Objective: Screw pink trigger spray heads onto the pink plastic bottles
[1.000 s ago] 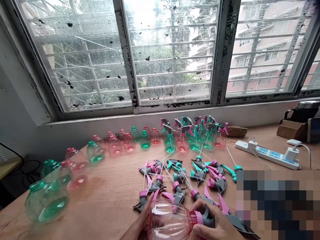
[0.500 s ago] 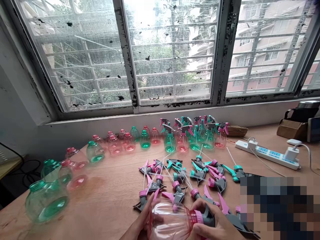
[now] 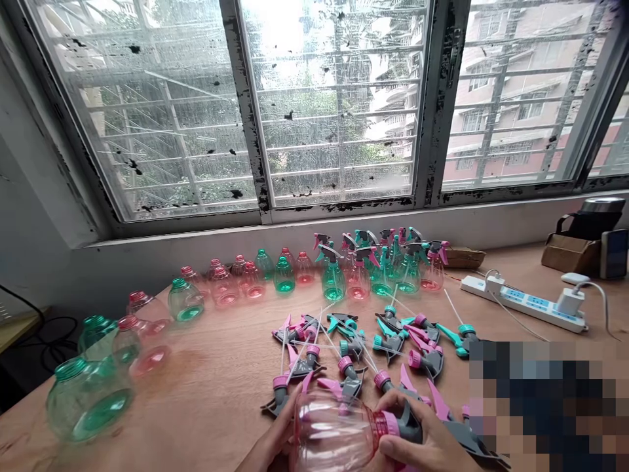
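Currently partway: pink-collared trigger sprayer head (image 3: 409, 429) sits at the neck of the clear pink bottle (image 3: 334, 436); tightness cannot be told. Bottle lies sideways at 6 o'clock, neck toward 3. Left hand (image 3: 278, 432) cups its body, fingers partly spread; right hand (image 3: 427, 442) is curled closed about the neck and head. From the bottle, fitted spray bottles (image 3: 334, 285) stand at 12 to 1, headless bottles (image 3: 186, 307) at 9 to 12, loose sprayer heads (image 3: 428, 360) at 11 to 2.
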{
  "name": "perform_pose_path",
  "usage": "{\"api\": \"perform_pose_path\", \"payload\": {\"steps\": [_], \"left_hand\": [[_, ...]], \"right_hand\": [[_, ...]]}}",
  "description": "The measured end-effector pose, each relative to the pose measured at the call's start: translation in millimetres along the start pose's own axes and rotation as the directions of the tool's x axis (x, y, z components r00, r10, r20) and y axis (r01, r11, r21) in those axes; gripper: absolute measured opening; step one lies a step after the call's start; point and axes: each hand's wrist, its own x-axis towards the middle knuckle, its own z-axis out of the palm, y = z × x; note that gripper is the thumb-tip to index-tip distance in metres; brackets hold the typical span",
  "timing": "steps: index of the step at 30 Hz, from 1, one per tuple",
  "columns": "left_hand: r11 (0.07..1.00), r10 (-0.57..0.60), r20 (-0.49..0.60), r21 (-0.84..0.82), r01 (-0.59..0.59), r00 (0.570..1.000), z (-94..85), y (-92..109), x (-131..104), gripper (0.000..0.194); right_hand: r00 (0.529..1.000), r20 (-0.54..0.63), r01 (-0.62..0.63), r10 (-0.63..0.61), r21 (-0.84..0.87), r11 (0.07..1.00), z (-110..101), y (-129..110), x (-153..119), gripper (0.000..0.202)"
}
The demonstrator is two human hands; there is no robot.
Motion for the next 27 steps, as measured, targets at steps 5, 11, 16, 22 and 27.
{"api": "perform_pose_path", "payload": {"steps": [5, 11, 16, 22, 27], "left_hand": [[0.998, -0.053, -0.071, -0.019, 0.052, 0.996, -1.6, 8.2, -0.1, 0.079], [0.993, -0.104, -0.101, -0.062, 0.098, 0.989, 1.9, 4.9, 3.0, 0.092], [0.993, -0.104, -0.027, -0.056, 0.102, 0.994, 1.5, -0.5, 5.8, 0.093], [0.996, -0.070, -0.046, -0.067, 0.066, 0.997, -4.6, -1.6, 6.5, 0.085], [0.997, -0.057, -0.072, -0.049, 0.053, 0.996, -1.7, 2.5, 4.6, 0.076]], "right_hand": [[0.998, 0.023, -0.057, 0.056, 0.017, 0.998, -2.6, 1.7, 0.3, 0.048], [0.999, 0.044, 0.030, -0.030, 0.003, 1.000, -0.9, -2.6, 0.6, 0.046], [0.999, 0.046, 0.007, -0.007, -0.008, 1.000, -1.4, -3.0, 0.8, 0.046], [0.999, 0.041, 0.014, -0.014, -0.004, 1.000, -1.4, -4.2, 0.0, 0.046], [0.998, 0.056, 0.000, 0.000, 0.012, 1.000, 0.6, -6.2, 0.3, 0.047]]}}
